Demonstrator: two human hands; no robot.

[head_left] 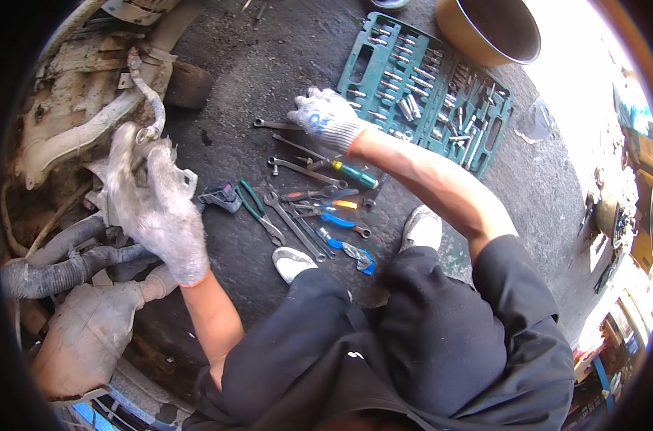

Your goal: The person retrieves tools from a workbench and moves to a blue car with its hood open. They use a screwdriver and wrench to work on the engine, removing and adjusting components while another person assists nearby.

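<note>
My left hand [157, 205], in a dirty grey-white glove, is curled around a metal bracket [188, 181] on the vehicle's underside. Just beyond its fingertips is the end fitting of a short flexible hose [152, 97]. My right hand [328, 118], in a cleaner white knitted glove, is reached out low over the floor with its fingers curled in. A wrench [272, 124] runs under its fingers; whether they hold it is hidden. Nearby lie a green-handled screwdriver [355, 173], another wrench [305, 169] and green-handled pliers [258, 210].
An open green socket set case [373, 72] lies beyond my right hand, with a large round basin [459, 36] behind it. More wrenches [294, 226] and blue-handled tools [341, 219] are spread before my shoes. Pipes and a ribbed hose [64, 271] crowd the left.
</note>
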